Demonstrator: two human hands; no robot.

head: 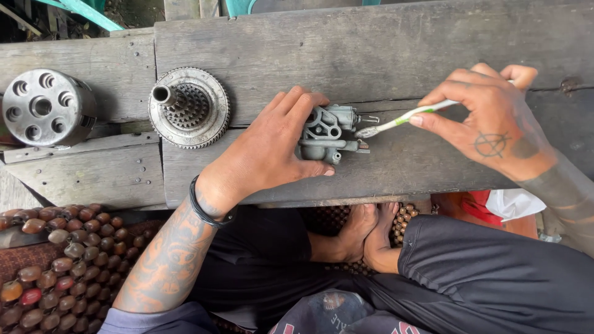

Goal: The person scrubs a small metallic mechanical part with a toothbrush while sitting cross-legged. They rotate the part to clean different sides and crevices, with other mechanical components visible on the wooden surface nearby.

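My left hand (272, 148) grips a small grey metal carburetor body (328, 133) and holds it down on the weathered wooden bench (371, 55). My right hand (489, 117) pinches a white and green toothbrush (402, 119) by its handle. The brush head touches the right side of the carburetor. A black band circles my left wrist.
A round toothed clutch gear with a hollow shaft (189, 106) lies left of my left hand. A grey drum with several round holes (46, 106) sits at the far left. A brown beaded seat mat (55, 260) lies below, beside my crossed legs and bare feet (365, 238).
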